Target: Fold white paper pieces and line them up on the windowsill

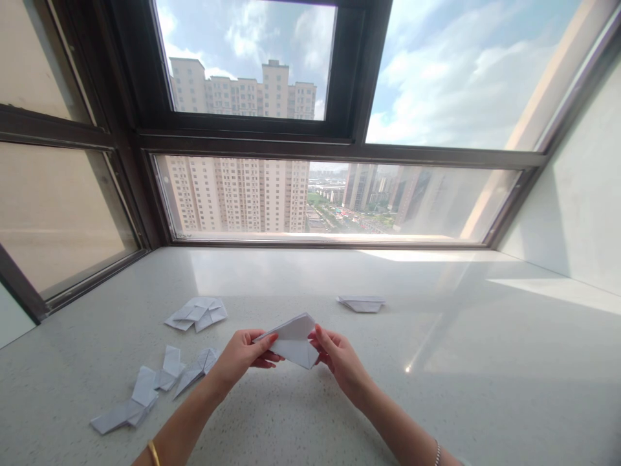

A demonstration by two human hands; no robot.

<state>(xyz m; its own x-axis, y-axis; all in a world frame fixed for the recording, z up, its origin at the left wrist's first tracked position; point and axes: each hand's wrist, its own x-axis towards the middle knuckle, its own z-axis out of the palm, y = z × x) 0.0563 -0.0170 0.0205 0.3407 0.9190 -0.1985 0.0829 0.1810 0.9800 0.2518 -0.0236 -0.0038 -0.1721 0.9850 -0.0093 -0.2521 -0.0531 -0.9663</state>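
Note:
A folded sheet of white paper (pixel 294 342) is held up between my two hands, a little above the pale speckled sill. My left hand (pixel 247 355) is closed on its left point, thumb on top and fingers underneath. At the right edge, my right hand (pixel 334 355) pinches the paper between thumb and fingers. The paper has a pointed left end, a wider right end and a crease near the lower right corner. Part of its underside is hidden by my fingers.
Several folded white paper pieces (pixel 144 387) lie to the left, some overlapping. Farther back is another group of folded papers (pixel 198 313). A boat-shaped folded paper (pixel 361 303) rests behind my right hand. Dark-framed windows (pixel 334 152) border the sill (pixel 466 362).

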